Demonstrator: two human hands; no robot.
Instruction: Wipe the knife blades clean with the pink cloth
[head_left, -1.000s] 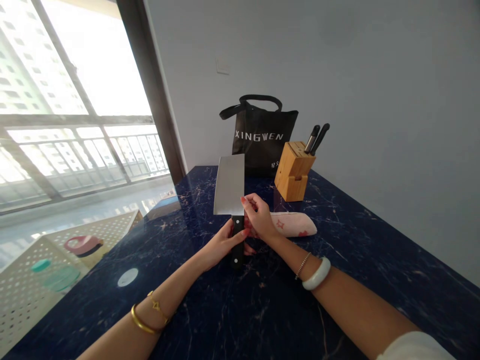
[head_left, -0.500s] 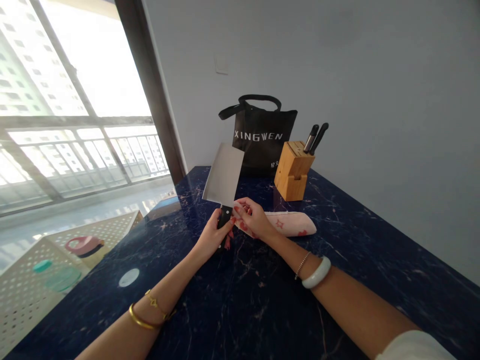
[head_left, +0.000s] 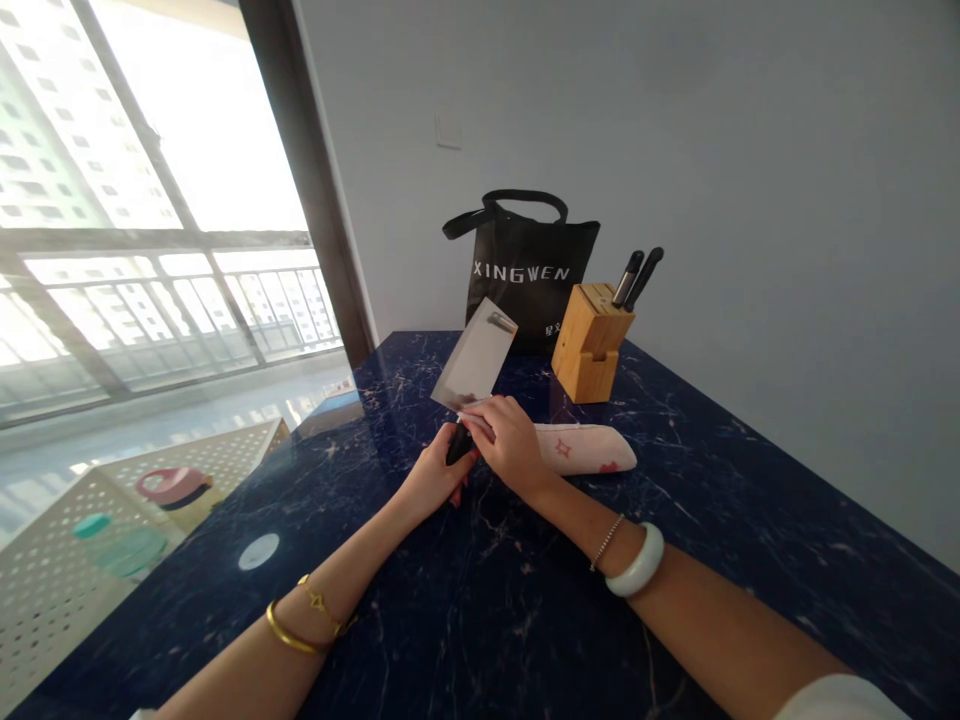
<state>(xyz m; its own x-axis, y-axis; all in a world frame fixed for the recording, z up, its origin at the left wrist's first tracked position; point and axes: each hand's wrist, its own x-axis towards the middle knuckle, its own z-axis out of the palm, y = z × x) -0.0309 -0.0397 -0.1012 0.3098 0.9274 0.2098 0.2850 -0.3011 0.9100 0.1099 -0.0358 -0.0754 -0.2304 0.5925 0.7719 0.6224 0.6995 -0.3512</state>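
Note:
My left hand (head_left: 439, 470) is wrapped round the black handle of a cleaver (head_left: 476, 355). The broad steel blade points up and away from me, tilted to the right, over the table. My right hand (head_left: 514, 445) is closed at the lower end of the blade, just above the handle, with a bit of pale cloth pinched in its fingers. A pink cloth (head_left: 581, 448) with red star patterns lies folded on the table behind my right wrist. My hand hides whether it joins the piece in my fingers.
A wooden knife block (head_left: 589, 350) holding black-handled knives stands at the back, beside a black tote bag (head_left: 529, 260). On the dark blue marbled table (head_left: 465, 620) lies a white disc (head_left: 259, 552). To the left, a cream perforated basket (head_left: 52, 570) contains bottles.
The cleaver has turned, its blade now lower and leaning further right. My right hand has moved from beside the handle onto the blade's lower end.

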